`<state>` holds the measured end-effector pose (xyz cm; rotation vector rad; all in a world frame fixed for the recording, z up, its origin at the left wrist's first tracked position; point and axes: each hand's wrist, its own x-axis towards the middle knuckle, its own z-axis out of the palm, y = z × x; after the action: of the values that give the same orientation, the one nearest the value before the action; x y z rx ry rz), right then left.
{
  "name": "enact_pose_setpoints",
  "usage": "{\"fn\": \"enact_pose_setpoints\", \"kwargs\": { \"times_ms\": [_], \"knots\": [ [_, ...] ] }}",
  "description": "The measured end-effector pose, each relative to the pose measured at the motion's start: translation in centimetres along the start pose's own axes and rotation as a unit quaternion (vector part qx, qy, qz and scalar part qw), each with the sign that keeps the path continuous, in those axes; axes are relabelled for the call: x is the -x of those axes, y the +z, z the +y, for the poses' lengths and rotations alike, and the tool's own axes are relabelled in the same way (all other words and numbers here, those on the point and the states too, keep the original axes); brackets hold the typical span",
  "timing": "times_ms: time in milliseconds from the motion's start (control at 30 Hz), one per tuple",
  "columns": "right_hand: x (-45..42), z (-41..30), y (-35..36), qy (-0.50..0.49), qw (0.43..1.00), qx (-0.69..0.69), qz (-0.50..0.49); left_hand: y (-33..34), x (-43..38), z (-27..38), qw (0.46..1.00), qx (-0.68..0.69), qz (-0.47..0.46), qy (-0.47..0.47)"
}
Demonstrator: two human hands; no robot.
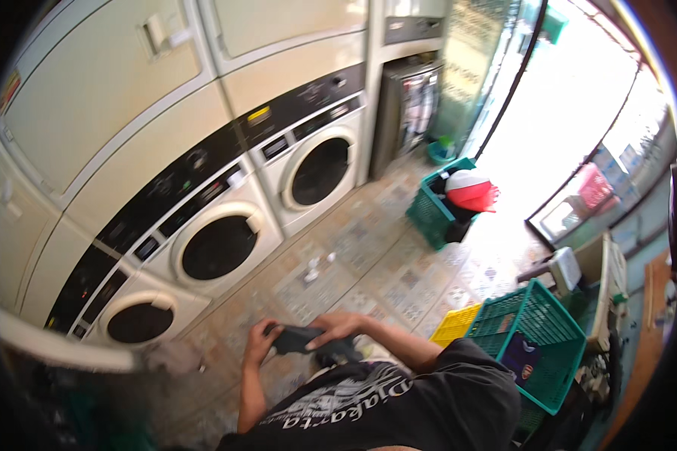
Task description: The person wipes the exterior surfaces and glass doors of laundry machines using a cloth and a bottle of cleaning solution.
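In front of my waist, both hands hold a dark grey piece of cloth, bunched or folded, that stretches between them [295, 340]. My left hand [258, 342] pinches its left end between thumb and fingers. Across the top of the right part lies my right hand [336, 327], with the thumb on the near side. A looser part of the cloth hangs below the right hand. What kind of garment it is, I cannot tell. Below it, some light and dark cloth is partly hidden by my shirt and right arm.
Front-loading machines [220, 248] line the left wall. A green plastic basket [429, 220] holding dark cloth and a red-and-white item [468, 189] stands near the bright doorway. On the right, another green basket [564, 366] holds a dark blue garment [520, 355], beside a yellow basket [456, 324]. Small white scraps [312, 269] lie on the tiles.
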<state>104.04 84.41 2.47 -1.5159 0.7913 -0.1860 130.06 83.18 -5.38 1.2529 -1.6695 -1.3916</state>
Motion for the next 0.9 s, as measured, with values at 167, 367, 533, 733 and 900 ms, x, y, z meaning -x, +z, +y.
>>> {"fn": "enact_pose_setpoints", "kwargs": {
  "times_ms": [167, 367, 533, 733, 900],
  "knots": [
    [-1.3, 2.2, 1.5, -0.115, 0.987, -0.091, 0.060, 2.1, -0.9, -2.2, 0.988, 0.145, -0.020, -0.047],
    [0.4, 3.3, 2.5, -0.149, 0.933, -0.312, 0.103, 3.2, -0.7, -7.9, 0.979, -0.109, -0.124, -0.116],
    [0.2, 4.6, 3.8, -0.229, 0.807, -0.533, 0.109, 1.7, 3.6, -26.0, 0.886, -0.186, -0.271, -0.328],
    [0.7, 4.8, 4.9, -0.247, 0.633, -0.707, 0.197, 1.7, 6.3, -28.3, 0.837, -0.221, -0.298, -0.403],
    [0.0, 6.4, 4.9, -0.256, 0.602, -0.734, 0.181, 0.3, 8.5, -30.0, 0.834, -0.226, -0.297, -0.406]
  ]
}}
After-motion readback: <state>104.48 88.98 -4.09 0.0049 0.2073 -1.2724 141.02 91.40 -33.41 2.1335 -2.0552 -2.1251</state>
